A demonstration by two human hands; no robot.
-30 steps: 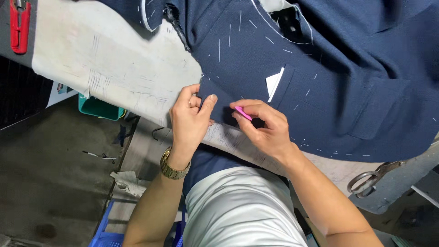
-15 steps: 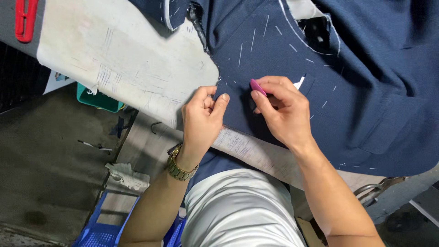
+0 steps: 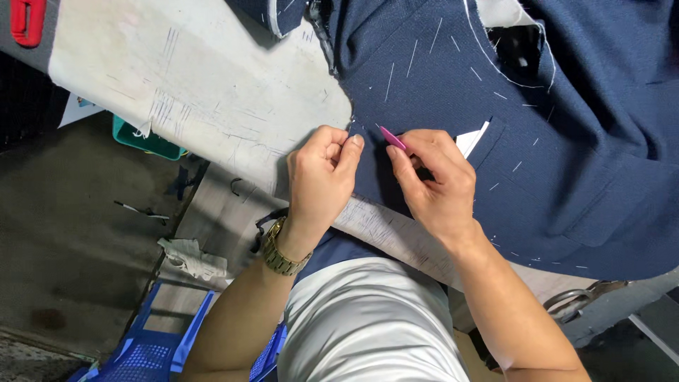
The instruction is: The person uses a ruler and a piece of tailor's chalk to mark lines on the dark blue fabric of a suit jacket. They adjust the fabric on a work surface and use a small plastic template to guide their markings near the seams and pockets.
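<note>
Worktable: pale grey padded work surface (image 3: 212, 106), scuffed and lined with chalk strokes, is seen running from the upper left to the lower right.
Garment: navy blue woven jacket (image 3: 566, 163) with white basting stitches is spread over the right part of the surface, its hem at the near edge.
Left hand (image 3: 318, 180): clenched, the jacket edge is pinched between thumb and fingers at the near edge.
Right hand (image 3: 435, 184): a small pink chalk piece (image 3: 392, 138) is gripped in the fingertips, its tip laid against the cloth.
Wrist: a gold metal watch (image 3: 279, 251) is worn.
Floor: dark concrete (image 3: 64, 233), with a blue plastic crate (image 3: 152, 346) and a crumpled rag (image 3: 191, 258).
Far left corner: a red plastic tool (image 3: 27, 20) is seen.
</note>
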